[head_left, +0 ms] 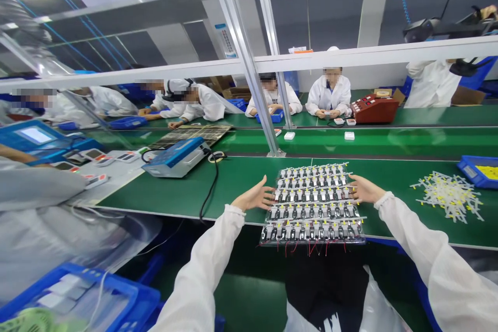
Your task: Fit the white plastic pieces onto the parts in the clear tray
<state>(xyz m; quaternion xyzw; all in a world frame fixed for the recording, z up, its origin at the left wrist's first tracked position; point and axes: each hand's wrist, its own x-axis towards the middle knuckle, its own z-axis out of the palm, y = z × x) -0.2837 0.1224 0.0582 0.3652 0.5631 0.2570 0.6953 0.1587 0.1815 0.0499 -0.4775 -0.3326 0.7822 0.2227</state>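
Note:
A clear plastic tray (311, 243) lies in front of me, its near edge jutting past the table's front edge. It holds several rows of small black-and-white parts (307, 195) with yellow bits, and thin white strips lie along the rows. Red wires hang from its near side. At the tray's left edge is my left hand (254, 196), fingers spread and thumb raised. My right hand (364, 189) reaches to the right edge, its fingers stretched out by the strip ends. Both hands appear to touch the tray's sides, without visibly closing around it.
White strips with yellow bits (451, 194) lie heaped at right, near a blue bin (480, 168). Left stands a blue-and-grey instrument (177, 156) with a black cable. A metal post (249, 57) rises ahead. Co-workers sit opposite; one person's sleeve (35, 181) is close at left.

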